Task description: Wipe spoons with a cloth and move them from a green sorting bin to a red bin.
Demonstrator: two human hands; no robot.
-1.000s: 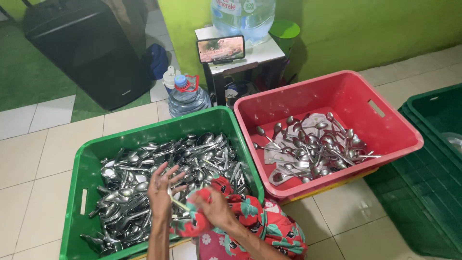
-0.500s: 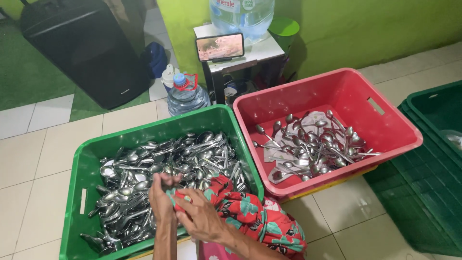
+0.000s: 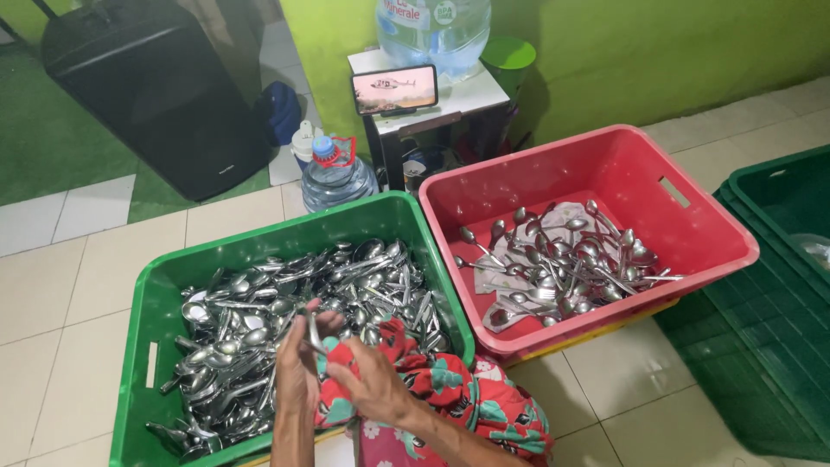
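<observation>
My left hand (image 3: pixel 296 363) holds a metal spoon (image 3: pixel 313 331) upright over the green crate (image 3: pixel 147 311), which is full of steel spoons and forks (image 3: pixel 259 303). My right hand (image 3: pixel 372 385) grips a red floral cloth (image 3: pixel 432 380) and presses it against the lower part of the spoon. The cloth trails down to the right over the crate's near edge. To the right stands a red crate (image 3: pixel 692 216) with a smaller heap of spoons (image 3: pixel 562 259) on a grey cloth.
A dark green crate (image 3: pixel 778 285) sits at the far right. Behind the crates are a small white stand (image 3: pixel 467 91) with a phone (image 3: pixel 394 89), a big water jug (image 3: pixel 432 30), a smaller water bottle (image 3: pixel 335 173) and a black speaker box (image 3: pixel 156 86).
My hands closed together around the cloth, then the left hand lifted a little and the spoon now sticks up out of the cloth. The phone's picture changed.
</observation>
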